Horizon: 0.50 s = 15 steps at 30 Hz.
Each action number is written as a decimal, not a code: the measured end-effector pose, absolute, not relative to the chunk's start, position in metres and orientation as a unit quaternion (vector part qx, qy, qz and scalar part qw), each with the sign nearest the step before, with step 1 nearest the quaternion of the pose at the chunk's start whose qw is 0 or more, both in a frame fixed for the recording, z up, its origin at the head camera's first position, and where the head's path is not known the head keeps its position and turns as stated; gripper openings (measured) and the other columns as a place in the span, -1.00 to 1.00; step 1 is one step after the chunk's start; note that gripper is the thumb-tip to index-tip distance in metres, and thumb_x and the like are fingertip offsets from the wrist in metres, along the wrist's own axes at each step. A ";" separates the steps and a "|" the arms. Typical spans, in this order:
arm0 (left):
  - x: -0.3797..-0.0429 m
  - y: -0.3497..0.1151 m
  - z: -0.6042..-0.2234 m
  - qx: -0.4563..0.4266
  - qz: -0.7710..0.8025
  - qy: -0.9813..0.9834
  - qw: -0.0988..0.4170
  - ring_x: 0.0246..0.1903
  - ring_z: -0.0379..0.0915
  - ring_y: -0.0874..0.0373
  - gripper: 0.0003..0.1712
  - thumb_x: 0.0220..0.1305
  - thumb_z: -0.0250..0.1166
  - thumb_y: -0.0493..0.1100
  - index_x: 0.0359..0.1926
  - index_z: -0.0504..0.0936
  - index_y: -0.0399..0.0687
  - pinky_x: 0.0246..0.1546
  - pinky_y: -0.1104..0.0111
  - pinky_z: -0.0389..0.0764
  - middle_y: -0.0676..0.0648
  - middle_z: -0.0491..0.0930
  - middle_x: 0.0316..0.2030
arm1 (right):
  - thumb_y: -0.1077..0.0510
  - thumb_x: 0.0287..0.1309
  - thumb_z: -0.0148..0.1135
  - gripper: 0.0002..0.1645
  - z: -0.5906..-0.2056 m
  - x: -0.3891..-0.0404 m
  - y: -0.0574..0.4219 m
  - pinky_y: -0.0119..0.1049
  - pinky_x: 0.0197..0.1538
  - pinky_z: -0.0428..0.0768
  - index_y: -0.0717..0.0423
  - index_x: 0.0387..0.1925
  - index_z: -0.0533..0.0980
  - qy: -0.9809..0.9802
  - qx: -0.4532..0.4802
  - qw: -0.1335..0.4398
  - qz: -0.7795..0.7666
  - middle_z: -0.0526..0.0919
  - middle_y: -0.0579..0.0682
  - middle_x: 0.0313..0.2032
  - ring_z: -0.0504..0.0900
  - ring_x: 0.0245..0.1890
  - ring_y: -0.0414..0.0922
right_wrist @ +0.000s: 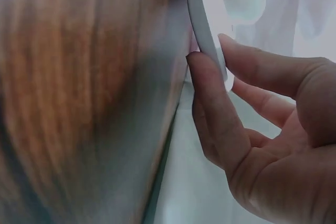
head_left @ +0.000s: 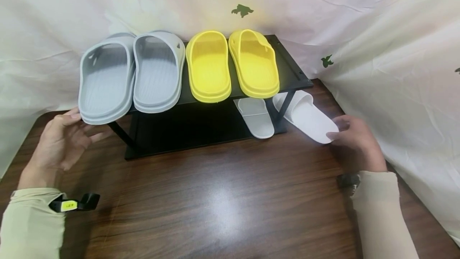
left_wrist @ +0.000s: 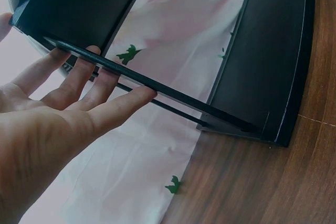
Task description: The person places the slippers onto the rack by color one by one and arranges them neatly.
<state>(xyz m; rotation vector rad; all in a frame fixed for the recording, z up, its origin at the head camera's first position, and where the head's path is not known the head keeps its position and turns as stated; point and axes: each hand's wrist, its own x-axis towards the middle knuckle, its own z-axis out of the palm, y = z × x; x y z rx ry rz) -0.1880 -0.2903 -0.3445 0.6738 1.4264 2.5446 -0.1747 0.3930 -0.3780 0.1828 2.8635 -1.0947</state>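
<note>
In the head view, my right hand (head_left: pixel 353 137) pinches the heel of a white slide slipper (head_left: pixel 312 121) between thumb and fingers. The slipper's ribbed strap end lies by the right leg of a black two-tier shoe rack (head_left: pixel 201 125), partly hidden behind that leg. The right wrist view shows the slipper's edge (right_wrist: pixel 202 19) held off the wooden surface. My left hand (head_left: pixel 64 141) is at the rack's left end. Its extended fingers touch the black side post (left_wrist: pixel 123 69) in the left wrist view, with the thumb near the upper shelf's corner.
Two grey clogs (head_left: pixel 156 73) and two yellow clogs (head_left: pixel 209 67) stand on the upper shelf. A light grey slide slipper (head_left: pixel 256 118) sits at the lower shelf's right end. A pale cloth (head_left: pixel 391 59) hangs behind and beside the brown wooden table (head_left: pixel 223 199).
</note>
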 end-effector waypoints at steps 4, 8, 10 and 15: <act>-0.188 -0.290 -0.344 0.229 0.846 0.475 0.078 0.20 0.54 -0.04 -0.35 0.56 -0.51 -0.38 0.30 0.46 -0.41 0.05 0.09 0.61 -0.23 0.62 0.14 | 0.33 0.23 0.38 -0.30 -0.377 -0.174 0.395 -0.26 -0.26 0.72 0.54 0.29 0.29 0.887 0.083 0.014 -0.454 0.56 0.34 -0.06 0.69 -0.37 -0.19; -0.187 -0.289 -0.344 0.230 0.846 0.476 0.076 0.20 0.54 -0.04 -0.35 0.56 -0.51 -0.38 0.30 0.46 -0.43 0.05 0.09 0.61 -0.23 0.62 0.15 | 0.33 0.21 0.41 -0.45 -0.375 -0.173 0.397 -0.28 -0.28 0.72 0.38 0.19 0.44 0.856 0.103 -0.020 -0.507 0.62 -0.15 -0.30 0.66 -0.41 -0.29; -0.188 -0.290 -0.344 0.236 0.846 0.471 0.082 0.22 0.52 -0.04 -0.35 0.56 -0.52 -0.38 0.31 0.45 -0.44 0.07 0.09 0.60 -0.24 0.60 0.16 | 0.29 0.22 0.42 -0.46 -0.375 -0.171 0.397 -0.28 -0.25 0.72 0.30 0.19 0.47 0.846 0.119 -0.030 -0.518 0.61 -0.28 -0.31 0.66 -0.38 -0.30; -0.189 -0.292 -0.344 0.255 0.851 0.446 0.109 0.26 0.47 -0.05 -0.33 0.56 -0.58 -0.38 0.36 0.39 -0.45 0.13 0.07 0.57 -0.27 0.57 0.21 | 0.28 0.20 0.44 -0.53 -0.371 -0.169 0.395 -0.29 -0.29 0.72 0.13 0.15 0.57 0.800 0.147 -0.058 -0.580 0.63 -0.31 -0.25 0.69 -0.41 -0.27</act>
